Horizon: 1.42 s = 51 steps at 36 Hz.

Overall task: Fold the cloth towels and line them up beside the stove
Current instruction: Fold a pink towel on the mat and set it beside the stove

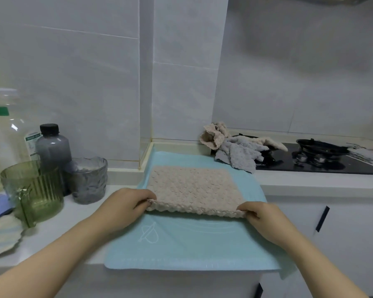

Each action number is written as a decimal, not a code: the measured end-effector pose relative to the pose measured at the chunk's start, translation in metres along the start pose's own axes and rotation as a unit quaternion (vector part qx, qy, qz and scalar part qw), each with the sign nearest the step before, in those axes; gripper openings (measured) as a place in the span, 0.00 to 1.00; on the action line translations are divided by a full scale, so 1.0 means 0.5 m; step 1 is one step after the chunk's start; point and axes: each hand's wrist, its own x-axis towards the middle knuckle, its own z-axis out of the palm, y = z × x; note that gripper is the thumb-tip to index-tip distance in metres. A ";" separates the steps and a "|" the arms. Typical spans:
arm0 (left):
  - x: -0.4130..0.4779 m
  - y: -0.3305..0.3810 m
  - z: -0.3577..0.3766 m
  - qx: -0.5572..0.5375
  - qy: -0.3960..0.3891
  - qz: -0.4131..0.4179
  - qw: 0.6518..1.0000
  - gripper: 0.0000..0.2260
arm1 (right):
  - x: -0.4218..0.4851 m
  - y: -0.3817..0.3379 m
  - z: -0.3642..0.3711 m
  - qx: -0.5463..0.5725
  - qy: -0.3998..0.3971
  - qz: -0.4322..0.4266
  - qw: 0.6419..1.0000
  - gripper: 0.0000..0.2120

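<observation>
White counter holds a blue mat; on the mat lies a pink towel; left hand and right hand pinch its near corners; behind the mat, more towels sit bunched on the stove.

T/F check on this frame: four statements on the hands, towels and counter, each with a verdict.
1. The left hand and right hand pinch the near edge of the beige towel. True.
2. The beige towel lies on the blue mat. True.
3. The crumpled towel pile sits left of the blue mat. False: it lies to the mat's right, on the left edge of the stove.
4. The green cup lies tipped on its side. False: it stands upright on the counter.
</observation>
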 end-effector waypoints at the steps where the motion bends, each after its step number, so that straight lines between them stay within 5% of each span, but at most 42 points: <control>1: -0.001 0.005 -0.010 -0.008 -0.004 0.002 1.000 0.11 | -0.002 0.001 -0.006 0.018 -0.005 0.002 1.000 0.13; 8: -0.006 0.029 -0.062 -0.100 -0.098 -0.020 0.990 0.06 | -0.030 -0.003 -0.046 0.133 -0.080 0.037 0.987 0.02; 16: -0.036 0.038 -0.080 -0.264 -0.145 -0.098 0.949 0.02 | -0.067 -0.004 -0.063 0.238 -0.144 0.076 0.958 0.05; 26: 0.011 0.029 -0.036 -0.308 0.061 -0.166 0.935 0.04 | -0.014 -0.008 -0.034 0.368 0.081 0.139 0.916 0.02; 32: 0.104 0.021 0.003 -0.197 0.127 -0.230 0.945 0.05 | 0.096 -0.004 0.009 0.350 0.173 0.190 0.901 0.07; 38: 0.177 -0.004 0.054 -0.090 0.136 -0.233 0.959 0.08 | 0.196 0.005 0.040 0.292 0.184 0.216 0.913 0.04; 45: 0.206 -0.007 0.107 0.204 0.003 -0.168 0.965 0.09 | 0.246 0.012 0.078 0.179 0.138 0.222 0.948 0.04; 51: 0.214 -0.006 0.123 0.289 -0.065 -0.110 0.949 0.12 | 0.255 0.024 0.109 0.022 0.084 0.232 0.969 0.11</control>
